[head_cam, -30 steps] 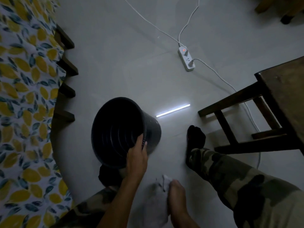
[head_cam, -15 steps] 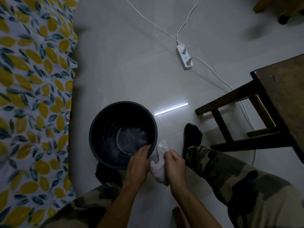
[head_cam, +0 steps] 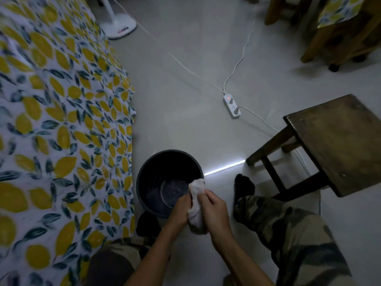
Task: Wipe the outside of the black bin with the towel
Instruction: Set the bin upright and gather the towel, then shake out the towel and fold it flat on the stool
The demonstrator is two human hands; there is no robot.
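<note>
The pale floor (head_cam: pixel 185 100) carries the upright black bin (head_cam: pixel 144 182). Beyond the bin lies a white power strip (head_cam: pixel 232 106) with its cords. Right of the bin stands a wooden stool (head_cam: pixel 334 145); far beyond it, a white fan base (head_cam: pixel 119 25).

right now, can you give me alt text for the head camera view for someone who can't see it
A seated person holds a crumpled white towel in both hands, left hand and right hand, at the near rim of an upright round black plastic bin on a pale floor. A lemon-print cloth hangs to the left; a dark wooden stool and white power strip lie to the right.
</note>
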